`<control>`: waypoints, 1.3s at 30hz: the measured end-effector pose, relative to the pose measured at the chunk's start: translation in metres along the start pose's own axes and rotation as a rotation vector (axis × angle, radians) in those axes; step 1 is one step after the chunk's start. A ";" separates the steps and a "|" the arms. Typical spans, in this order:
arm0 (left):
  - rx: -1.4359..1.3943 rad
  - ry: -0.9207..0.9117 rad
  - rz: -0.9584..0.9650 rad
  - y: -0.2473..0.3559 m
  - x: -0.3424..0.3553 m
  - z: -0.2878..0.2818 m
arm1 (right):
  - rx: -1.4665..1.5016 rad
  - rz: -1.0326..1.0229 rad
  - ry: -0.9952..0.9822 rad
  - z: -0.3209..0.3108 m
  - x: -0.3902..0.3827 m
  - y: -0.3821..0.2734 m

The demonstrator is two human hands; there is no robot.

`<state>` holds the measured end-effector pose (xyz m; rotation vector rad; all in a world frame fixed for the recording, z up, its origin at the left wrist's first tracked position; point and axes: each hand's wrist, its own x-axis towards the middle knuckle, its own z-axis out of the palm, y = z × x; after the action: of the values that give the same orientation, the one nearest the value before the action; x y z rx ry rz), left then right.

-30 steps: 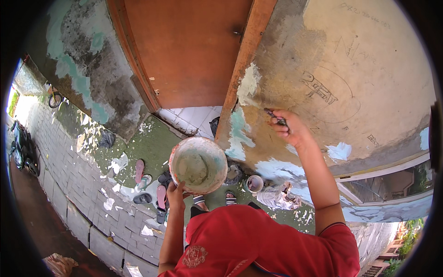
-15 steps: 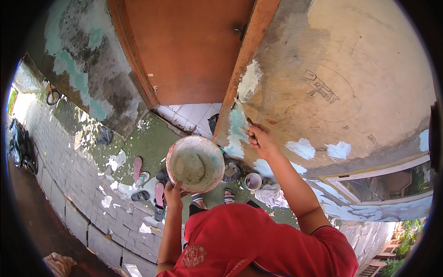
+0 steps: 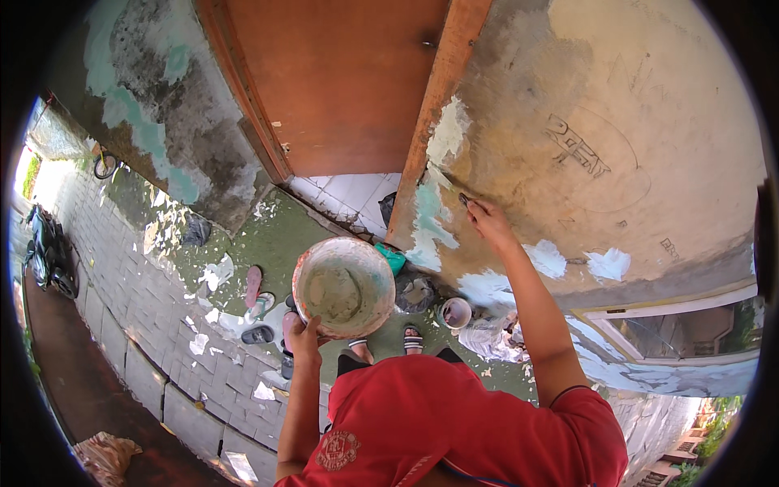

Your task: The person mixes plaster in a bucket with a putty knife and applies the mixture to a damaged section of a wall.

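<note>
My left hand (image 3: pixel 308 339) grips the near-left rim of a round, stained basin (image 3: pixel 383 272). Grey-green putty (image 3: pixel 333 297) is spread over the basin's bottom. With my right hand (image 3: pixel 489 225) I hold a putty knife (image 3: pixel 443 178) by its dark handle, the blade against or very close to the wall (image 3: pixel 519 154) beside the door frame. Just above the blade is a cream-coloured patch (image 3: pixel 448 134), and below it a pale turquoise one (image 3: pixel 429 219). Exactly how much of the blade touches the wall is hard to tell.
A brown door (image 3: pixel 341 89) in a wooden frame stands ahead. Below lie a small bucket (image 3: pixel 455 312), a dark plastic bag (image 3: pixel 415 294), a green object (image 3: pixel 390 258) and several sandals (image 3: pixel 258 334). Paint flakes (image 3: pixel 216 273) litter the ground; a window (image 3: pixel 677 325) is at right.
The putty knife has turned from a steeper angle to a flatter slant at the wall, my right hand shifting right in view. The whole view has shifted slightly; the basin stays in my left hand.
</note>
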<state>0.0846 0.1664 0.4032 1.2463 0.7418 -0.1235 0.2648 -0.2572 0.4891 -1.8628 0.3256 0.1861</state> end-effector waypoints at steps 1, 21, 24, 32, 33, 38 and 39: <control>0.004 -0.001 -0.002 0.005 -0.004 0.003 | -0.008 -0.025 0.026 -0.002 0.005 0.000; 0.023 -0.068 0.008 0.009 -0.002 0.026 | -0.292 -0.368 0.200 -0.018 0.000 -0.048; 0.009 -0.051 0.022 0.011 -0.006 0.030 | -0.292 -0.315 0.201 -0.038 -0.004 -0.059; -0.047 -0.070 0.055 0.014 -0.007 0.034 | -0.373 -0.251 0.057 -0.032 -0.022 -0.068; -0.044 -0.076 0.054 0.014 -0.005 0.036 | -0.433 -0.266 0.061 -0.030 -0.015 -0.058; -0.031 -0.072 0.057 0.012 -0.003 0.030 | -0.350 -0.203 0.093 -0.002 -0.004 -0.064; -0.038 -0.073 0.054 0.013 -0.003 0.030 | -0.325 -0.201 0.108 -0.001 -0.002 -0.062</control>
<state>0.1015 0.1431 0.4191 1.2184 0.6439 -0.1102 0.2827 -0.2400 0.5465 -2.2180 0.1875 -0.0008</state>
